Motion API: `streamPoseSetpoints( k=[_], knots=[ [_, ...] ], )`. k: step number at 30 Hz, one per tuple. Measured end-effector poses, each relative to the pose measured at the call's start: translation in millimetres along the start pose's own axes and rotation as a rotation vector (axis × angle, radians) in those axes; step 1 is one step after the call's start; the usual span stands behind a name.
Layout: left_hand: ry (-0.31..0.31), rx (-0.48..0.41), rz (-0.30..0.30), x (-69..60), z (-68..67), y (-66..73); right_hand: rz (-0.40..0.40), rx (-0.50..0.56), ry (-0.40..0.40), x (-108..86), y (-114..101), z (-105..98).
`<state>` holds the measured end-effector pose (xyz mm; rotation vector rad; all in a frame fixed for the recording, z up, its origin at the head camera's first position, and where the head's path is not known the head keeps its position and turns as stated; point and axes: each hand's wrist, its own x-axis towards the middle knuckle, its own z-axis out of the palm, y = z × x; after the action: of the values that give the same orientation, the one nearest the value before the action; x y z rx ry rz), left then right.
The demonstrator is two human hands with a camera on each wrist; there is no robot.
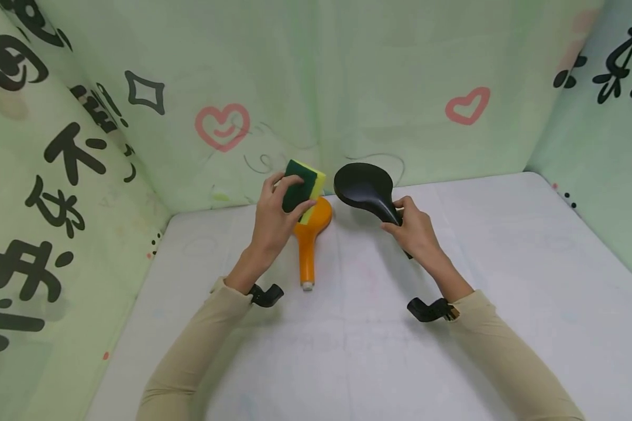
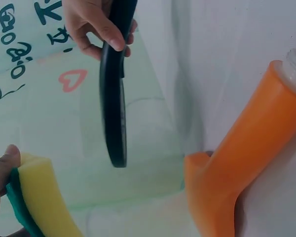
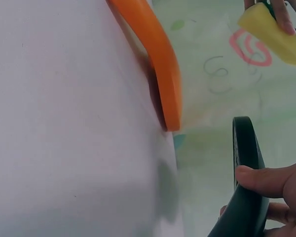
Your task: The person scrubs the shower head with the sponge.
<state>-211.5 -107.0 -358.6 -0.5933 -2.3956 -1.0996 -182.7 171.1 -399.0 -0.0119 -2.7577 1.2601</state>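
My left hand [image 1: 275,219] pinches a yellow and dark green sponge [image 1: 302,186] between thumb and fingers, raised above the far part of the table. Just below it an orange shower head [image 1: 307,257] lies on the table, its pale connector end toward me. The right hand [image 1: 415,229] grips a black shower head [image 1: 366,186] by the handle and holds it up off the table, round head pointing away. In the left wrist view the sponge [image 2: 47,195] and black shower head [image 2: 113,108] are apart. The right wrist view shows the right thumb [image 3: 264,180] against the black shower head.
A white table [image 1: 358,351] carries the work, with a pale green curtain [image 1: 379,70] with drawn hearts standing behind its far edge. More curtain with black lettering [image 1: 74,152] rises along the left and right sides. Dark wrist mounts [image 1: 429,310] stick out from both sleeves.
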Motion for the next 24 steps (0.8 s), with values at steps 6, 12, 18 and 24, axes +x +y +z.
streamPoseSetpoints(
  k=[6,12,18,24],
  knots=[
    [-0.009,-0.002,-0.003,-1.1,-1.1,-2.4,0.043,-0.032,-0.016,3.4,7.2,19.6],
    [-0.012,-0.010,0.004,-2.2,0.1,-4.5,0.081,-0.053,-0.065,4.6,13.1,35.3],
    [-0.007,-0.003,0.016,-1.9,0.6,-6.4,0.109,-0.065,-0.062,6.7,15.4,42.0],
    [-0.010,0.008,0.007,-2.0,0.5,-6.8,0.119,-0.090,-0.067,9.2,12.3,42.9]
  ],
)
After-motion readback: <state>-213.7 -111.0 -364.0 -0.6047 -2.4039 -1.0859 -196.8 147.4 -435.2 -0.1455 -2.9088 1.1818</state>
